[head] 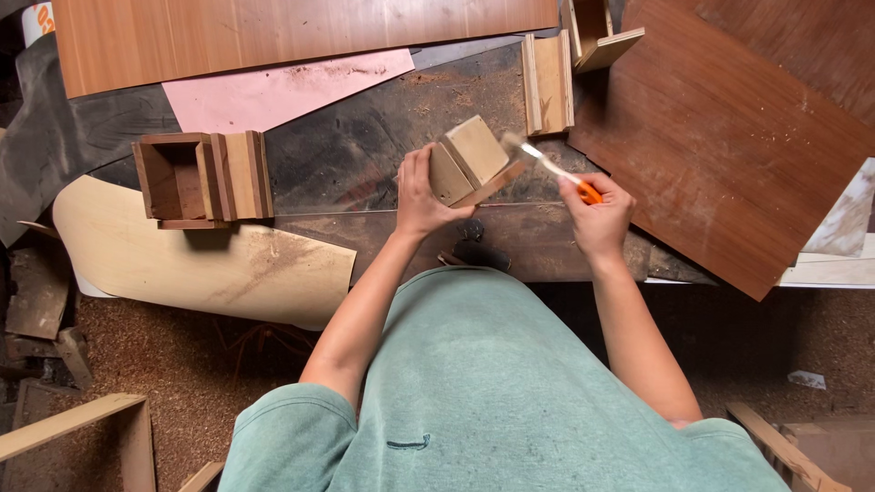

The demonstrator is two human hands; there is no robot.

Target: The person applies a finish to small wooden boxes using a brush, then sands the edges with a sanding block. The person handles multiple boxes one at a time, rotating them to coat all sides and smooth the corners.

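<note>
Head view, from left to right: an open wooden box [202,177] lies on its side at the left of the bench [383,118], on dark sheeting beside a pale curved sheet of veneer [200,264]. It looks already assembled, though I cannot tell whether it has been coated.

Near the middle, the left hand [421,191] is wrapped around a small wooden box piece [469,159] and holds it tilted above the bench, with pale faces turned upward. The right hand [597,211] is clenched on the orange handle of a small brush [547,166], whose bristle tip touches the right edge of that held piece. Judging by this, the brushing of this piece is under way; how much of its surface is covered cannot be made out.

Behind the hands a flat framed wooden part [548,82] rests on the bench, and another small wooden part [602,32] sits at the top edge; both appear untouched for now. At the right lies a large brown board [729,155].
</note>
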